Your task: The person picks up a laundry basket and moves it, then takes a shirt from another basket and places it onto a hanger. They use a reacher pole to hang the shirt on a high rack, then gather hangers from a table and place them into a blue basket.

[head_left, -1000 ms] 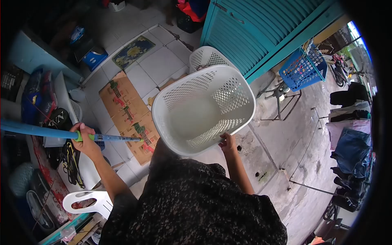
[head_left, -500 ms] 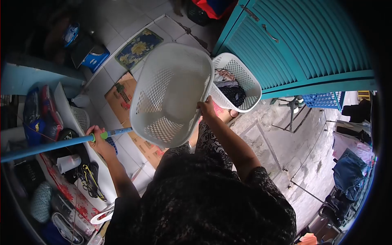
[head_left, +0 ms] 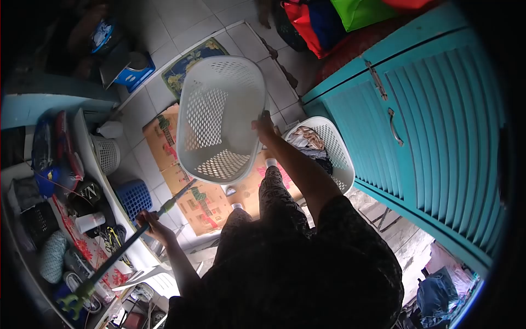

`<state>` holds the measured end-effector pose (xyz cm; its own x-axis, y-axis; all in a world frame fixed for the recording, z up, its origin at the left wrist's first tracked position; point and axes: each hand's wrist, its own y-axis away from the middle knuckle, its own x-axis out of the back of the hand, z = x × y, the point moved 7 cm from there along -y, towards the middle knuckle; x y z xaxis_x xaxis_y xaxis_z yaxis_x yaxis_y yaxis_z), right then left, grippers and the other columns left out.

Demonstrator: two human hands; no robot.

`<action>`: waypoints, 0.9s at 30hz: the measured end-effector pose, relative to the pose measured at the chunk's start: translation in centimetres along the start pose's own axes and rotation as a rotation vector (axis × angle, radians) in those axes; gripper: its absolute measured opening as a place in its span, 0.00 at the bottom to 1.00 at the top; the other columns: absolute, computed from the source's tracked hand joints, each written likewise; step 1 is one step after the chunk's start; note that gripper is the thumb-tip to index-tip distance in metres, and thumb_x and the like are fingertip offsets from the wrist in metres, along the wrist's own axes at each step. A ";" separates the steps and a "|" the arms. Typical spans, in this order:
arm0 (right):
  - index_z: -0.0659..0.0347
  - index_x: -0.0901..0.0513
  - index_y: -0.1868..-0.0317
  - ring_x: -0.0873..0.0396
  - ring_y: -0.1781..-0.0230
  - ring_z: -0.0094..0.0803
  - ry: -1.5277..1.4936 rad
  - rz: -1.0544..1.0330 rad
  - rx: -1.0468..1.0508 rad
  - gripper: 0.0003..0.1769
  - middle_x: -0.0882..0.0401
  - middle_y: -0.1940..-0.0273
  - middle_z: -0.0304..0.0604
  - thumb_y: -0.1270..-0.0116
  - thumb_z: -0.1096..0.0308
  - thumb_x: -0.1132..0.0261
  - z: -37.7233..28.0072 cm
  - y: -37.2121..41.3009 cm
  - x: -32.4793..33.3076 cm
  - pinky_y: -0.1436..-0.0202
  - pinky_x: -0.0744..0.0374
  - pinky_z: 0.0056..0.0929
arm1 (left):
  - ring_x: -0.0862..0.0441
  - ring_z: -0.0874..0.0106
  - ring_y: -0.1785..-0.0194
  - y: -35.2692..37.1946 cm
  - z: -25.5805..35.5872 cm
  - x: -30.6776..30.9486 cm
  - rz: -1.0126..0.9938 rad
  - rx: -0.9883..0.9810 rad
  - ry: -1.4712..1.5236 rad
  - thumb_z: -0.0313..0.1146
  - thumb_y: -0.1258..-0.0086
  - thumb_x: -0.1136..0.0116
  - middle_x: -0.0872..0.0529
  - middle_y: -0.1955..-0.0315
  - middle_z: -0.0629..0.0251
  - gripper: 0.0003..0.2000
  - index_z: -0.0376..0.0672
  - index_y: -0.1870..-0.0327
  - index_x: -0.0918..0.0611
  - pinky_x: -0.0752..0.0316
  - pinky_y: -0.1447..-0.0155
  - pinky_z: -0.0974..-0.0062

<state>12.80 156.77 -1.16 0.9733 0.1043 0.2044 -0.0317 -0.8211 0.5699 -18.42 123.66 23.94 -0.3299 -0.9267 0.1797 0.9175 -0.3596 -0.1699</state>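
My right hand (head_left: 264, 129) grips the right rim of a white plastic laundry basket (head_left: 238, 98) with latticed sides. The basket is tilted, and its inside shows bare. My left hand (head_left: 155, 226) is closed round a blue pole (head_left: 121, 252), which slants from lower left up to the basket's lower edge. A green fitting (head_left: 76, 299) sits at the pole's near end; the far end passes behind the basket. To the right of my right forearm stands a second white basket (head_left: 342, 164) with crumpled clothes (head_left: 308, 140) in it.
Flattened cardboard (head_left: 205, 211) lies on the tiles beneath my feet, with a flowered mat (head_left: 175, 68) beyond. Teal louvred doors (head_left: 422, 126) flank the right side. On the left, a cluttered shelf (head_left: 90, 164) runs along, with a blue basket (head_left: 134, 198) beside it.
My view has turned to the right. The pole has swung steeper, and its green near end has come into sight. The held basket sits a little further left, away from the clothes basket.
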 end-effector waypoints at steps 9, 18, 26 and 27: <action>0.62 0.35 0.57 0.28 0.68 0.41 0.335 -0.061 0.028 0.28 0.29 0.67 0.51 0.65 0.77 0.41 -3.7 -17.1 5.4 0.70 0.28 0.39 | 0.28 0.73 0.68 4.1 0.9 -8.9 -0.108 0.159 -0.384 0.32 0.34 0.52 0.27 0.75 0.66 0.06 0.39 0.68 0.29 0.33 0.56 0.73; 0.61 0.40 0.40 0.36 0.45 0.43 0.104 -0.065 0.075 0.39 0.35 0.47 0.52 0.60 0.74 0.42 -5.0 -27.7 11.3 0.45 0.35 0.37 | 0.31 0.70 0.68 4.0 0.6 -11.3 -0.100 0.160 -0.579 0.37 0.31 0.58 0.30 0.75 0.64 0.14 0.38 0.75 0.29 0.36 0.60 0.70; 0.59 0.34 0.44 0.40 0.42 0.47 0.797 0.224 0.511 0.29 0.38 0.44 0.52 0.53 0.71 0.48 -3.1 -24.9 16.6 0.38 0.41 0.42 | 0.29 0.69 0.66 3.3 0.0 -13.5 -0.176 0.172 -0.600 0.37 0.31 0.57 0.27 0.74 0.63 0.12 0.37 0.71 0.29 0.33 0.57 0.71; 0.59 0.32 0.47 0.39 0.42 0.47 0.689 0.275 0.567 0.28 0.36 0.44 0.54 0.53 0.74 0.50 -2.3 -22.9 17.6 0.38 0.41 0.42 | 0.29 0.69 0.66 3.3 0.1 -13.8 -0.187 0.178 -0.601 0.36 0.32 0.57 0.27 0.73 0.62 0.12 0.37 0.71 0.29 0.33 0.57 0.71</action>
<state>30.15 178.72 -8.78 0.5929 0.0265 0.8048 0.0517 -0.9987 -0.0052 -10.81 135.30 20.99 -0.3534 -0.6093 0.7098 0.8963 -0.4377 0.0705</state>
